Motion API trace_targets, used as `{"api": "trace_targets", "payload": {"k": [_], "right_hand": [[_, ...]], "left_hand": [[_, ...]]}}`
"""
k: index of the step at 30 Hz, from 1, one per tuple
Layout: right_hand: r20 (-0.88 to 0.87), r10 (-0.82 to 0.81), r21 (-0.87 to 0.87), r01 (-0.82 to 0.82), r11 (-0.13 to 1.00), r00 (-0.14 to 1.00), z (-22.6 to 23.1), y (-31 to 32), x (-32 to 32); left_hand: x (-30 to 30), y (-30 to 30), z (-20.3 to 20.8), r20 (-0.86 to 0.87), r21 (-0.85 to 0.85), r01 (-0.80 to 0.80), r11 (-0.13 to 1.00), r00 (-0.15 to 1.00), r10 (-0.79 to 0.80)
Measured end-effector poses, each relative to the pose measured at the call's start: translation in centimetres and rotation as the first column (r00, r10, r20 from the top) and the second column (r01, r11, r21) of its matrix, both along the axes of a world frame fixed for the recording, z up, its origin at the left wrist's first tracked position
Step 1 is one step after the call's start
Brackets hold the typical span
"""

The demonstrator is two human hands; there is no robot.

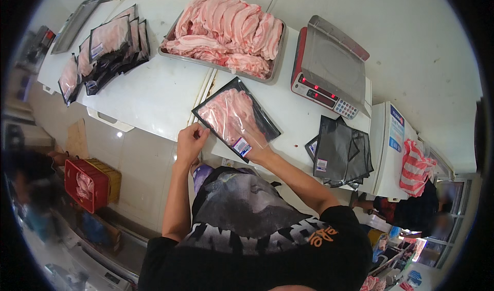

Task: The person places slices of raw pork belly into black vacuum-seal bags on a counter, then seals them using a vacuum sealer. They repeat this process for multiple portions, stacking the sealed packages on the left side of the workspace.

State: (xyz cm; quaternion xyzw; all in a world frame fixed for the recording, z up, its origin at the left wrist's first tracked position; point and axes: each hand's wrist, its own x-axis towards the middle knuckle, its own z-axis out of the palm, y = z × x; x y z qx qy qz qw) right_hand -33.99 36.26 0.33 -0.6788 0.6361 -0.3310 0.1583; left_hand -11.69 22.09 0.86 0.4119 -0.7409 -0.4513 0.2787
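Note:
A clear-fronted, black-backed plastic bag [226,113] of sliced pork lies tilted near the table's front edge, a small label at its lower corner. My right hand [259,151] reaches into the bag's near end; its fingers look stretched out under the clear film, against the meat slices. My left hand [191,141] is at the bag's left edge with fingers curled closed; whether they pinch that edge is hidden. Behind the bag, a metal tray [216,68] is heaped with pork slices [226,28].
Filled bags [110,41] are piled at the left. A red digital scale [327,69] stands at the right, beyond flat black bags [342,152]. Red crate [85,185] holds meat on the left. A striped bag [416,167] hangs at far right. Other people are at both sides.

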Motion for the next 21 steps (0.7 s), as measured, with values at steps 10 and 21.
{"api": "trace_targets", "payload": {"k": [10, 21], "right_hand": [[-0.100, 0.092, -0.021, -0.095, 0.995, 0.991, -0.3, -0.5, -0.5], [0.373, -0.597, -0.155, 0.682, 0.714, 0.710, 0.3, 8.1, -3.2]], "left_hand": [[0.2, 0.2, -0.1, -0.025, 0.026, -0.005, 1.000, 1.000, 0.006], [4.0, -4.8, 0.3, -0.104, 0.069, -0.145, 0.987, 0.983, 0.151]]}}
